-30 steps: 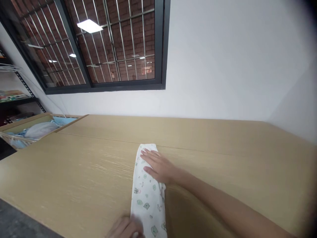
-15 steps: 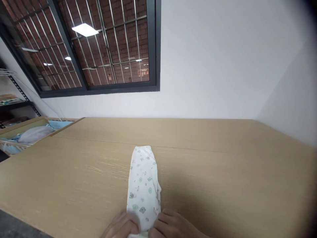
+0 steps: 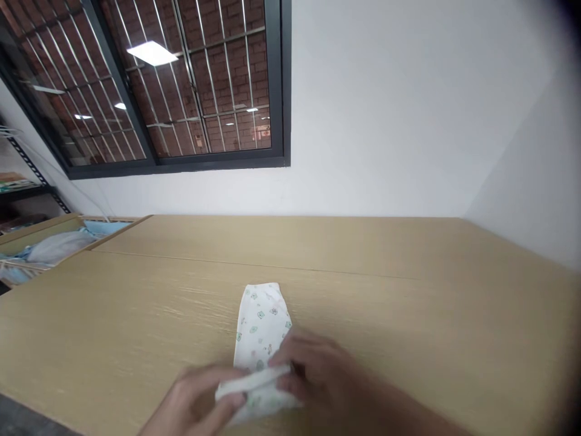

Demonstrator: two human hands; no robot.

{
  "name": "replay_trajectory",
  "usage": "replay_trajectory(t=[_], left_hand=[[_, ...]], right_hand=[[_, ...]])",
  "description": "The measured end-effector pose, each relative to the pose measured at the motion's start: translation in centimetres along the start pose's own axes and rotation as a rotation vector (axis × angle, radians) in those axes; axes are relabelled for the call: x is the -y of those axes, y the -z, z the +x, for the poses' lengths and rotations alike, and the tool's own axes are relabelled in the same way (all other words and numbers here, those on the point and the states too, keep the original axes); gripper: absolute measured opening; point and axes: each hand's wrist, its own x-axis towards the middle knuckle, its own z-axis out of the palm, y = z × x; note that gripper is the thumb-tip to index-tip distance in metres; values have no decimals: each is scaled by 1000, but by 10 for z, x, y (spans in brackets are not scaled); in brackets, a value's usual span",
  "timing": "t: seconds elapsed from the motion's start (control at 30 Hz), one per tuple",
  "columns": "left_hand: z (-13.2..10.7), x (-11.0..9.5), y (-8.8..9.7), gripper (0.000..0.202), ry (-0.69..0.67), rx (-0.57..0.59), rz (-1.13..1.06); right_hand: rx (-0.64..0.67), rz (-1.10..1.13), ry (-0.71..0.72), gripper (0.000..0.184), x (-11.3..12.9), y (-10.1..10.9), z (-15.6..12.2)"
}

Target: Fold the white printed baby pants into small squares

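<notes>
A white cloth garment [image 3: 261, 324] with small green and pink animal prints lies lengthwise on the wooden table. Its near end is lifted and bent over, showing a pale band along the fold. My left hand [image 3: 200, 396] pinches the left side of that raised end between thumb and fingers. On the right side, my right hand [image 3: 313, 369] grips the same end, its fingers curled and blurred by motion. The far end of the cloth rests flat and narrows toward the back. What kind of garment it is cannot be made out.
The wooden table [image 3: 385, 303] reaches back to a white wall [image 3: 372, 109] under a barred window [image 3: 181, 85]. At the left stands a wooden crib-like box [image 3: 27, 233] holding pale blue and white bedding [image 3: 61, 245]. Behind it is a dark shelf [image 3: 27, 194].
Both hands have come up from the table's near edge, raising and folding the near end of the cloth. The cloth's far end has slid slightly toward me.
</notes>
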Motion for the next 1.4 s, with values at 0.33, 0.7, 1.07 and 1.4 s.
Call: replay_trajectory(t=[0.33, 0.7, 1.07, 1.4], left_hand=[[162, 36, -18, 27, -43, -183, 209], [86, 15, -73, 36, -237, -275, 630], [0, 68, -173, 38, -298, -606, 886], [4, 62, -162, 46, -264, -642, 982]], right_hand=[[-213, -197, -174, 27, -115, 8, 103], [-123, -403, 99, 41, -78, -14, 91], [384, -160, 462, 51, -72, -74, 61], [270, -438, 336, 58, -118, -58, 94]])
